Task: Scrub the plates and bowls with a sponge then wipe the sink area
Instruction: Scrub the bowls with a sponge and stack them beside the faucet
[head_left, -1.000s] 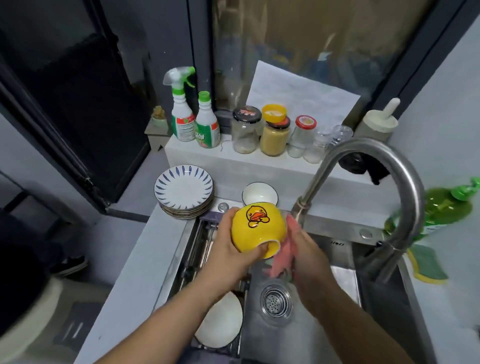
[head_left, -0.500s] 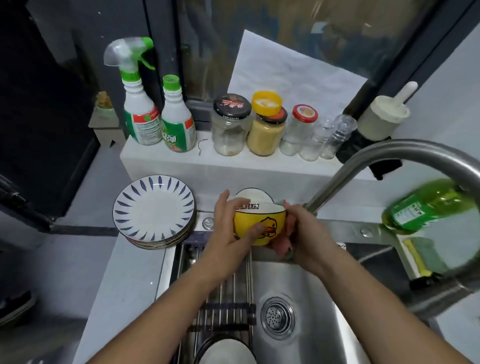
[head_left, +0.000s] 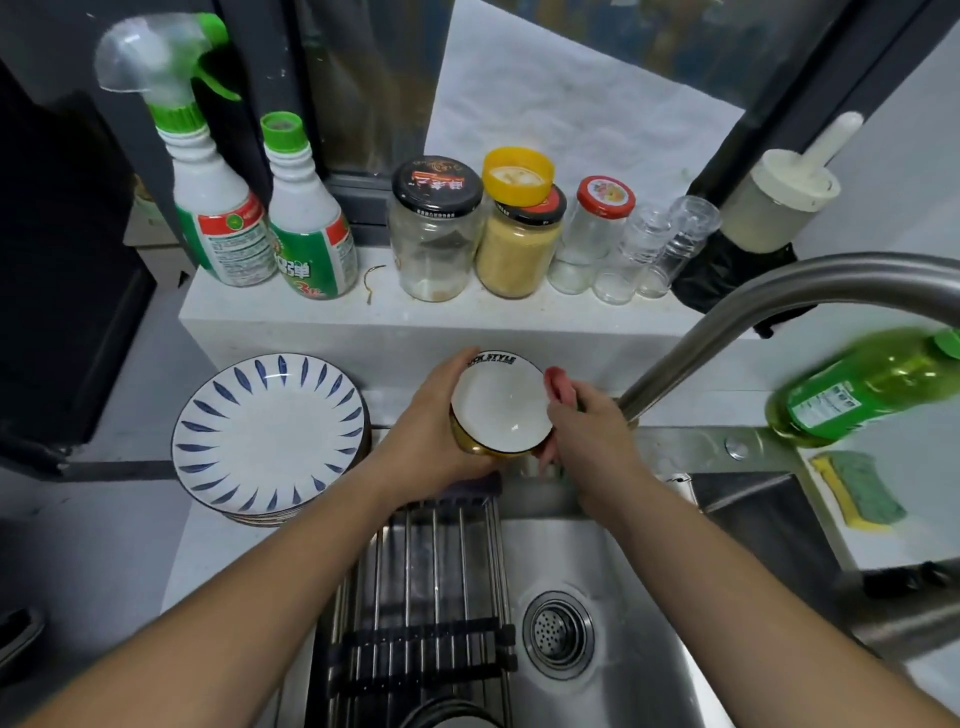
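Observation:
A yellow bowl (head_left: 500, 410) with a white inside sits upright at the back rim of the sink, over another bowl whose lettered rim shows behind it. My left hand (head_left: 431, 436) grips the bowl's left side. My right hand (head_left: 587, 431) holds a pink sponge (head_left: 560, 384) against the bowl's right side. A stack of blue-patterned plates (head_left: 267, 434) stands on the counter to the left. The steel sink (head_left: 623, 597) lies below with a drain (head_left: 558, 634).
A roll-up drying rack (head_left: 426, 582) spans the sink's left half, with a dish edge at the bottom. A faucet (head_left: 753, 312) arches in from the right. Spray bottles (head_left: 218, 208), jars (head_left: 436, 234), a green soap bottle (head_left: 872, 389) and a yellow-green sponge (head_left: 857, 491) are around.
The bowl went from upside down above the sink to upright at the sink's back rim, over the other bowl. Both hands moved forward with it and my view tilted closer to the ledge.

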